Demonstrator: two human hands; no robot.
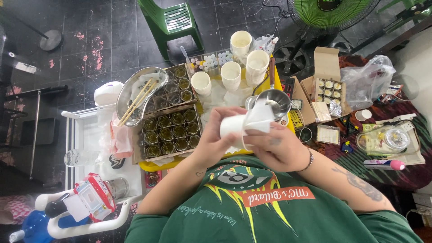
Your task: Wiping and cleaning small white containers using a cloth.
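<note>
Hands meet just above the near edge of the yellow worktop (281,85), close to the person's chest. The left hand (216,135) wraps its fingers around a white paper cup (233,126), holding it on its side. The right hand (274,144) grips a folded white paper (260,118) that touches the cup's mouth; a bracelet (309,159) circles that wrist. Just beyond the paper stands a small metal bowl (275,101). Further back, several stacks of white cups (245,63) stand upright. Left of the hands, a tray of small glass jars (171,130) with dark greenish contents sits in rows, and behind it a kidney-shaped steel dish (139,92) holds wooden sticks (137,101). An open cardboard box (326,85) lies to the right.
</note>
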